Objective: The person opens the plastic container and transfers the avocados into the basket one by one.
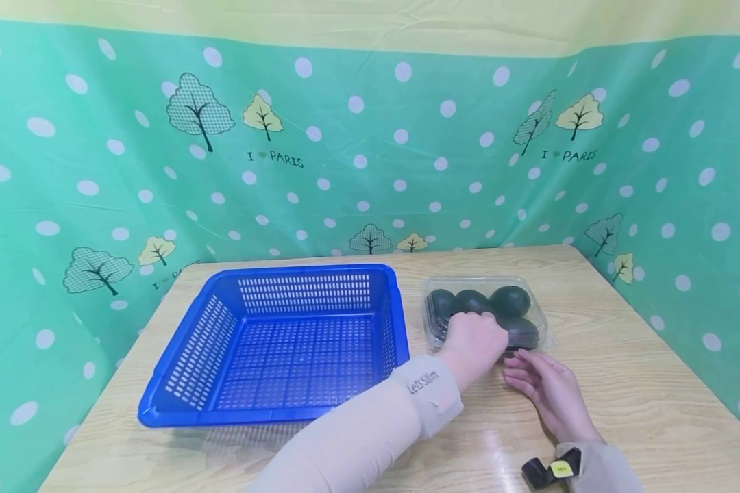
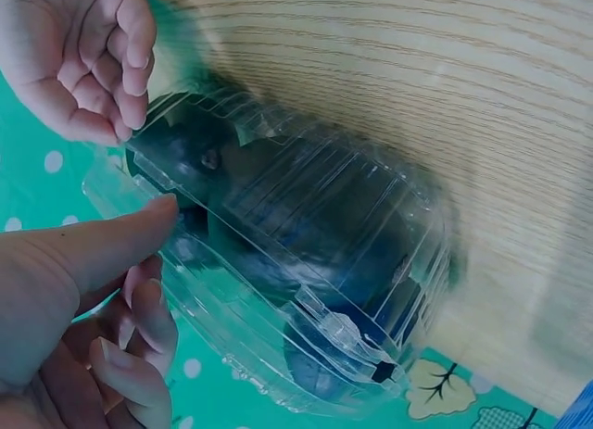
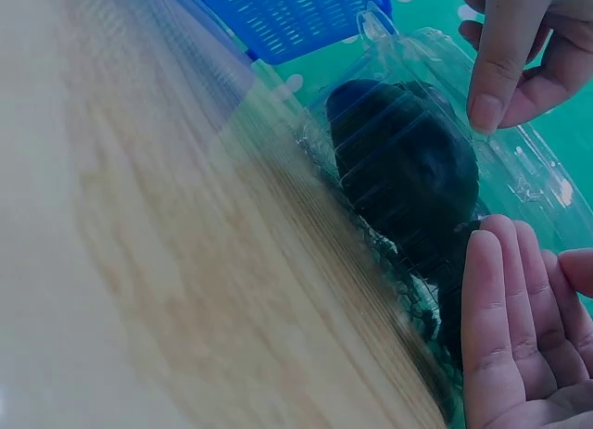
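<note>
A clear plastic clamshell container point(image 1: 430, 332) with several dark green avocados point(image 1: 510, 302) inside sits on the table to the right of the basket. My left hand point(image 1: 475, 344) reaches over its front side. In the left wrist view, that hand's thumb and curled fingers pinch the container's rim, where lid and base meet. My right hand point(image 1: 553, 394) is beside the front right corner, palm up, with fingertips right at the container's edge. In the right wrist view its fingers point(image 3: 496, 309) are nearly straight, and the thumb stands apart from them.
A blue perforated plastic basket point(image 1: 397, 305) with nothing in it stands left of the container, and my left forearm passes over its front right corner. The wooden table point(image 1: 617, 322) ends at a green dotted cloth point(image 1: 401, 185) behind and at both sides.
</note>
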The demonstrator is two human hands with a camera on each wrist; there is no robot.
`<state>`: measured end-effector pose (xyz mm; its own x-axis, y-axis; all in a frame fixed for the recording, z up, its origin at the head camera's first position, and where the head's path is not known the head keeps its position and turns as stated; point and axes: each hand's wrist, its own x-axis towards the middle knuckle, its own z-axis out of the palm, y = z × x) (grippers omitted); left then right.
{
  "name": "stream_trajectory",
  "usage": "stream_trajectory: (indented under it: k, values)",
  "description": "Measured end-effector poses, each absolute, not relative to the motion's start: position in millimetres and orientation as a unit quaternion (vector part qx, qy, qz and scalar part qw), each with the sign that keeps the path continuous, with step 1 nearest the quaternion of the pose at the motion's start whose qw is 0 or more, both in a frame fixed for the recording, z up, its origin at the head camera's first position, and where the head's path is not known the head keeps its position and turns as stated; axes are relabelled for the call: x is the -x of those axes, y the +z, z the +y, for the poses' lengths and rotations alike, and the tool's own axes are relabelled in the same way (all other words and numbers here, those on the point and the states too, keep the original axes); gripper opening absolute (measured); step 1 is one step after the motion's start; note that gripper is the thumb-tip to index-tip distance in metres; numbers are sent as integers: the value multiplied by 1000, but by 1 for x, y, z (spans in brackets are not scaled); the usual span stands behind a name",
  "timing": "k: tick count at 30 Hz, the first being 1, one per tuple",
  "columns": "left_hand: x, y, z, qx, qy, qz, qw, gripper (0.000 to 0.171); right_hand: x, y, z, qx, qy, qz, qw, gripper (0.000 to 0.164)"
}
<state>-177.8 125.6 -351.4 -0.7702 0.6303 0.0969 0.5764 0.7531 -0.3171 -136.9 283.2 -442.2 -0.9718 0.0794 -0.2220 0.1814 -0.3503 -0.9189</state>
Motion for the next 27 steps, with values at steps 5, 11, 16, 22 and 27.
stream_trajectory:
  k: [5, 11, 16, 22, 27]
  values:
    - [177, -351, 131, 326, 163, -926, 99, 17, 140, -442, 286, -128, -816, 563, 34, 26]
    - [172, -353, 141, 324, 216, -916, 98, 19, 144, -443, 287, -121, -809, 575, 26, 35]
    - [172, -355, 144, 314, 230, -916, 93, 21, 146, -443, 287, -128, -799, 587, 19, 38]
    - [176, -349, 144, 314, 224, -916, 112, 18, 150, -442, 289, -154, -777, 610, 19, 39]
    - [180, -335, 142, 289, 222, -922, 127, 16, 152, -441, 291, -167, -767, 619, 22, 38]
